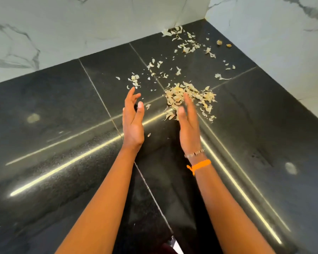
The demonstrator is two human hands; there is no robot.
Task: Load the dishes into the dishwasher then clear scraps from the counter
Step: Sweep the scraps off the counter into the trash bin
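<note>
My left hand [133,118] and right hand [188,123] hover spread and empty, palms facing, above the glossy black stone worktop [62,143]. My right fingertips overlap a heap of pale papery peel scraps [189,97]; looser flakes [185,43] trail toward the white marble wall [81,24] corner.

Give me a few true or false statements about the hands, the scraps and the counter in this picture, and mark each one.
1. Both hands, the left hand and the right hand, are open with palms facing each other. True.
2. The biggest pile of scraps lies by the right hand's fingertips. True.
3. The counter is white marble. False: it is dark and glossy; the walls are white marble.
4. An orange band is on the left wrist. False: it is on the right wrist.
5. More scraps lie in the far corner. True.
6. The left hand holds a plate. False: it holds nothing.
</note>
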